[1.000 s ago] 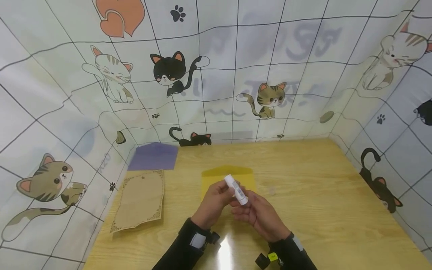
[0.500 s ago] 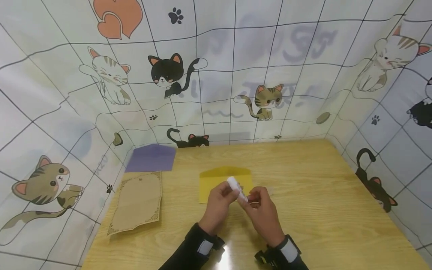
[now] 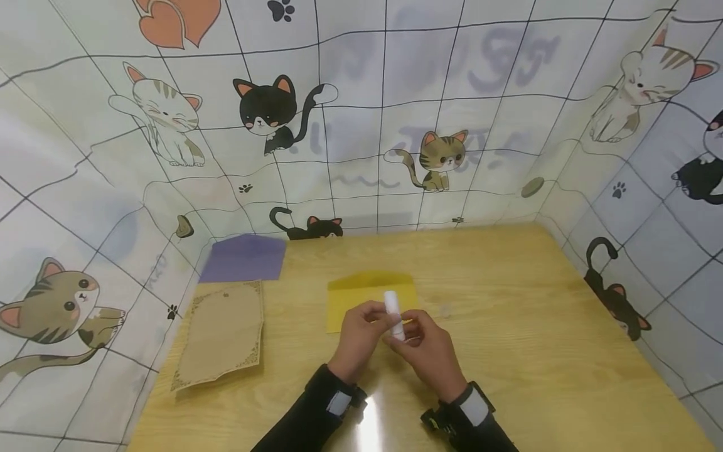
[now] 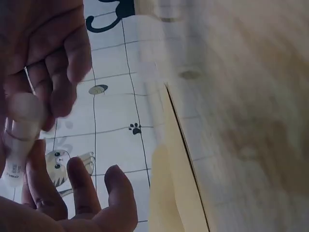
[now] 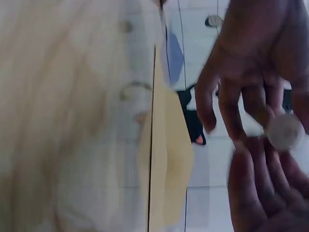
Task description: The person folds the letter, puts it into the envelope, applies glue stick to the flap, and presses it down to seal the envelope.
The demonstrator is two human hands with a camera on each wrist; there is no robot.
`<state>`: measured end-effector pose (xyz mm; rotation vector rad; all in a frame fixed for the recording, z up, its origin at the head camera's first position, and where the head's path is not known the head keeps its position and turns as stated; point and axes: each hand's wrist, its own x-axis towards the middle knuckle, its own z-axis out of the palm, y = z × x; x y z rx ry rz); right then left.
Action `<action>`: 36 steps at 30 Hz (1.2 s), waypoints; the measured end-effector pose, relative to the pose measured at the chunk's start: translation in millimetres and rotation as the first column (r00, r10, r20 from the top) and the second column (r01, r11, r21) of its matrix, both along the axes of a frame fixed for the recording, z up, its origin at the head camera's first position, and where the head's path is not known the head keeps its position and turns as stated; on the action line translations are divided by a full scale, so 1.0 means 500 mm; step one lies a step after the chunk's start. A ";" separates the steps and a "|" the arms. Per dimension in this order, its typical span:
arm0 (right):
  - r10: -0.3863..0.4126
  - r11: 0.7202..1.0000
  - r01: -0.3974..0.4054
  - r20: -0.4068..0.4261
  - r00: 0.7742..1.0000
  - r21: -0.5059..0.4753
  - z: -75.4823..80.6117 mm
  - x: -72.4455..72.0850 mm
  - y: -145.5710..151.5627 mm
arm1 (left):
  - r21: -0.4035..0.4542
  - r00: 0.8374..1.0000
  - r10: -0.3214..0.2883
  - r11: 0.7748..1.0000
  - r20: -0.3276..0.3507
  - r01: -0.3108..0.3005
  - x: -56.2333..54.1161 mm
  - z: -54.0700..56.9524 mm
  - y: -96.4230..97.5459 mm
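Note:
In the head view a white glue stick [image 3: 394,314] stands nearly upright between the two hands, over the near edge of a yellow envelope [image 3: 350,301]. The left hand [image 3: 360,339] pinches its middle between thumb and fingers. At the lower end, the right hand [image 3: 430,355] has its thumb and curled fingers round the stick. Print shows on the side of the glue stick [image 4: 19,140] in the left wrist view. Its round end faces the camera in the right wrist view. The envelope lies flat with its flap opened out to the far side.
A brown sheet [image 3: 223,333] with ornate corners lies at the left, one edge lifted off the wooden table [image 3: 508,326]. Behind it is a purple envelope [image 3: 244,258]. A cat-print cloth [image 3: 361,125] encloses the table at the back and both sides.
The right hand has turned over from palm-up and now grips the lower end of the glue stick. The stick has swung from tilted to nearly upright. The head view has shifted slightly.

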<state>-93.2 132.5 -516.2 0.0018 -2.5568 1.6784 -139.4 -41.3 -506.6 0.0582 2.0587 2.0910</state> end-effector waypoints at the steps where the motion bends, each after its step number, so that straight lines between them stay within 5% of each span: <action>1: 0.011 1.000 -0.011 0.003 1.000 0.016 0.002 -0.003 -0.002 | -0.015 1.000 0.002 1.000 -0.003 -0.002 -0.003 0.000 -0.002; 9: 0.092 0.990 -0.093 0.019 0.996 0.106 0.012 -0.030 0.013 | -0.136 0.994 -0.071 0.989 -0.082 0.059 -0.020 -0.015 -0.011; 12: 0.052 0.970 -0.050 -0.003 0.999 0.236 0.005 -0.045 0.022 | -0.217 0.992 -0.067 0.975 -0.102 0.043 -0.024 -0.019 -0.015; 16: -0.061 0.851 0.084 -0.061 0.996 0.518 -0.006 -0.067 0.048 | -0.286 0.994 0.007 0.957 -0.110 -0.039 -0.032 -0.009 -0.039; 19: -0.097 0.762 0.120 -0.072 0.993 0.637 -0.016 -0.082 0.067 | -0.285 0.987 0.101 0.949 -0.123 -0.133 -0.045 0.004 -0.069; 25: -0.115 0.702 0.105 -0.033 0.993 0.705 -0.032 -0.088 0.077 | -0.313 0.950 0.244 0.902 -0.197 -0.297 -0.066 0.017 -0.118; 27: -0.130 0.692 0.107 -0.023 0.991 0.714 -0.033 -0.086 0.080 | -0.377 0.934 0.241 0.865 -0.265 -0.331 -0.071 0.012 -0.125; 29: -0.134 0.671 0.109 -0.025 0.991 0.733 -0.033 -0.087 0.084 | -0.490 0.915 0.190 0.796 -0.356 -0.356 -0.081 0.003 -0.127; 32: -0.130 0.617 0.149 -0.086 0.988 0.773 -0.033 -0.092 0.082 | -0.680 0.883 0.014 0.633 -0.468 -0.371 -0.107 -0.019 -0.126; 34: -0.111 0.578 0.186 -0.149 0.983 0.795 -0.033 -0.104 0.074 | -0.775 0.878 -0.111 0.530 -0.465 -0.343 -0.128 -0.040 -0.118; 36: -0.045 0.552 0.198 -0.208 0.977 0.810 -0.030 -0.124 0.061 | -0.838 0.884 -0.207 0.464 -0.419 -0.288 -0.144 -0.064 -0.107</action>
